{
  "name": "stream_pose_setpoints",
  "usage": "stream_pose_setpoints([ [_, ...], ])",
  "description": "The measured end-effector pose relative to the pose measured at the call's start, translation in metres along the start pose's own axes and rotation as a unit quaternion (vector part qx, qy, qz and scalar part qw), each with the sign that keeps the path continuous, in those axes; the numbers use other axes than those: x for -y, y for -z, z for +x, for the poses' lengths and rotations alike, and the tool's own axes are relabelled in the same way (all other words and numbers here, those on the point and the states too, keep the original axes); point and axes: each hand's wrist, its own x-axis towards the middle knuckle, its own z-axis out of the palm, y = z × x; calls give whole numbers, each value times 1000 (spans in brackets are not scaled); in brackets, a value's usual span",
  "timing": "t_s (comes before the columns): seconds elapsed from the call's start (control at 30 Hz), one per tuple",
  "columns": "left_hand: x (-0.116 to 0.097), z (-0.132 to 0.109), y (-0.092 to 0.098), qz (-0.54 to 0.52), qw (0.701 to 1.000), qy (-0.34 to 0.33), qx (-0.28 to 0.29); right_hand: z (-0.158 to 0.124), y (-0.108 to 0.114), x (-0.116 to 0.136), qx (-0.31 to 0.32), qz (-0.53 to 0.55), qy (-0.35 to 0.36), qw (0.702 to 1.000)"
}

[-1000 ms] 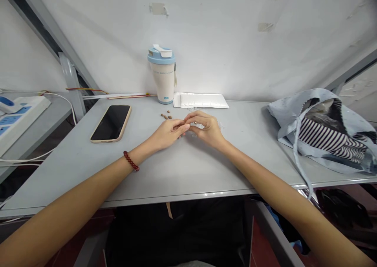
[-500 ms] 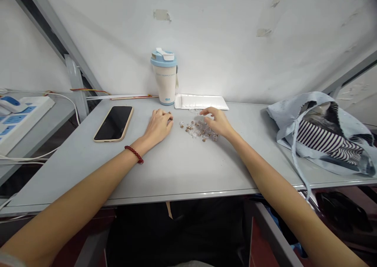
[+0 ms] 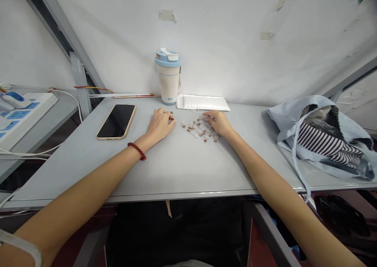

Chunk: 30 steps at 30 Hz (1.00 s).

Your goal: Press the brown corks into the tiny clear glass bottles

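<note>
A loose pile of tiny clear glass bottles [image 3: 203,132] with brown cork stoppers lies on the grey table. My right hand [image 3: 220,124] reaches over its right side, thumb and forefinger apart among the bottles; I see nothing lifted in it. My left hand [image 3: 160,124], with a dark red bead bracelet [image 3: 137,150] at the wrist, rests left of the pile with its fingers curled. Small brown pieces [image 3: 171,118] show by its fingertips; what the fingers cover is hidden. One bottle [image 3: 184,124] lies slightly apart, between the pile and my left hand.
Behind the pile lies a flat white packet [image 3: 203,102] beside a cream cup [image 3: 169,82] with a blue lid. A phone [image 3: 117,121] lies at left, a power strip [image 3: 26,111] beyond it. A light blue cloth bag [image 3: 282,121] stands at right. The table's front edge [image 3: 191,195] is near me.
My right hand has lowered into the pile and its fingers have come closer together. My left hand stays in nearly the same place. The whole view has shifted slightly.
</note>
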Motion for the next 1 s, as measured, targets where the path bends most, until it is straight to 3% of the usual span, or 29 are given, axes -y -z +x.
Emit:
stream_pose_setpoints([
  [0.2,2,2,0,4,1000,-3,-11,-3,1,8,-52,15,6,999],
  [0.3,-6,-1,4,-35,998,-35,-35,-9,7,24,-87,131,-33,987],
  [0.47,-34,-19,8,-163,974,-143,-71,-23,14,59,3,372,-100,923],
  [0.7,-50,-32,3,-171,938,-258,-154,-31,13,74,81,432,-86,894],
  [0.8,-50,-33,4,-173,937,-260,-159,-32,13,73,75,439,-62,893],
  [1.0,-53,-36,5,-201,949,-201,-136,-32,11,74,62,462,-61,882],
])
